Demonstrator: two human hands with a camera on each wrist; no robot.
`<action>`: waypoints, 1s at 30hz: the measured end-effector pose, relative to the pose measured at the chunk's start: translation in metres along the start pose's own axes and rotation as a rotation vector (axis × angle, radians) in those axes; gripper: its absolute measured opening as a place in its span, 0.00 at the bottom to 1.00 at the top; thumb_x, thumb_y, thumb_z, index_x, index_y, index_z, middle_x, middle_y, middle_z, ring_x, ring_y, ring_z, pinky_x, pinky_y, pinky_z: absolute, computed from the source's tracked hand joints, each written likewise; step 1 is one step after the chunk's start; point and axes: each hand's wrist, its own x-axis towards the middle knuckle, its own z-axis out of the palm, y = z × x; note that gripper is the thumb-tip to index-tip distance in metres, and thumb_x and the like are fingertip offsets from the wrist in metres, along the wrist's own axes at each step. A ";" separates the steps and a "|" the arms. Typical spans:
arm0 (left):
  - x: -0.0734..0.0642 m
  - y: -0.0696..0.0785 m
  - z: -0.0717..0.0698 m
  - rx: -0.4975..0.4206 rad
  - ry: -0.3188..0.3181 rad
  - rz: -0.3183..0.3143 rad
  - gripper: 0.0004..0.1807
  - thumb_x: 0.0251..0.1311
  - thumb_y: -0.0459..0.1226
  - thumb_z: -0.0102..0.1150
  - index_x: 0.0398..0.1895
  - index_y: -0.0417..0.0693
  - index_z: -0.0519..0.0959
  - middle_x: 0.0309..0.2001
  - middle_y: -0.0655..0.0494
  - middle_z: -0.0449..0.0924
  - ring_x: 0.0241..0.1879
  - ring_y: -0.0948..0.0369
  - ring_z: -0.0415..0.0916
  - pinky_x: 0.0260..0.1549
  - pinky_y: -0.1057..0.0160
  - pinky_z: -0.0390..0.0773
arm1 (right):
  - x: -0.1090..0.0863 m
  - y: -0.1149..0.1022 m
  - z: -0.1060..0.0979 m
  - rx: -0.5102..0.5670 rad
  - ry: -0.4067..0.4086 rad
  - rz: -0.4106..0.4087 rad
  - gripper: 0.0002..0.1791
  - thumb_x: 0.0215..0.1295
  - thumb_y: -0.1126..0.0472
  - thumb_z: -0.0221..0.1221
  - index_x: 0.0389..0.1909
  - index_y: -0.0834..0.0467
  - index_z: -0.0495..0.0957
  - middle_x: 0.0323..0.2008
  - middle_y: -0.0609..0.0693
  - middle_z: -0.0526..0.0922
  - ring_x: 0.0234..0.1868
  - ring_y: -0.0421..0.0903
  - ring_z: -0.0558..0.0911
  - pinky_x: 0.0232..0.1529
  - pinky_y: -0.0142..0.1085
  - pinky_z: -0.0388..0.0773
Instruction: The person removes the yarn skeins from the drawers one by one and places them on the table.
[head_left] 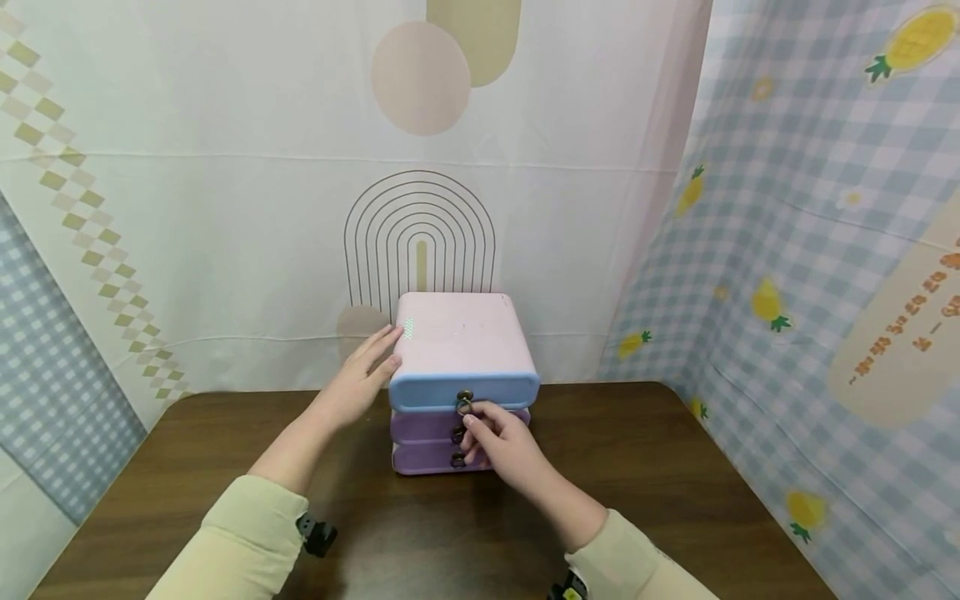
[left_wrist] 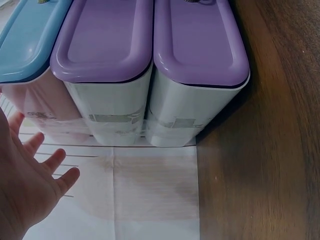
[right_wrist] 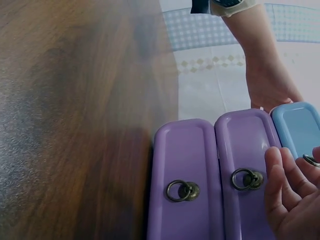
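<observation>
Pinching a round bronze ring (head_left: 464,395) lower-centre, the right hand (head_left: 506,446) may drag the pink-topped rectangular box (head_left: 465,333) should the spread-fingered left hand (head_left: 356,385) slip.

Head feed reads bright and even to me; soft shadows on the dark brown wood-grain worktop (head_left: 637,450). Wrist feeds dimmer. I get speckled glare on the worktop at the right wrist view's left edge, soft highlights on the glossy, rounded-rectangular purple drawer fronts (left_wrist: 200,45).
</observation>
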 end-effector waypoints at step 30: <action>0.004 0.001 0.010 -0.071 0.047 -0.012 0.30 0.77 0.52 0.39 0.78 0.58 0.57 0.78 0.47 0.48 0.76 0.44 0.43 0.69 0.35 0.45 | 0.003 -0.002 0.000 0.030 0.048 0.010 0.16 0.75 0.55 0.55 0.51 0.64 0.78 0.19 0.54 0.80 0.15 0.46 0.81 0.12 0.33 0.72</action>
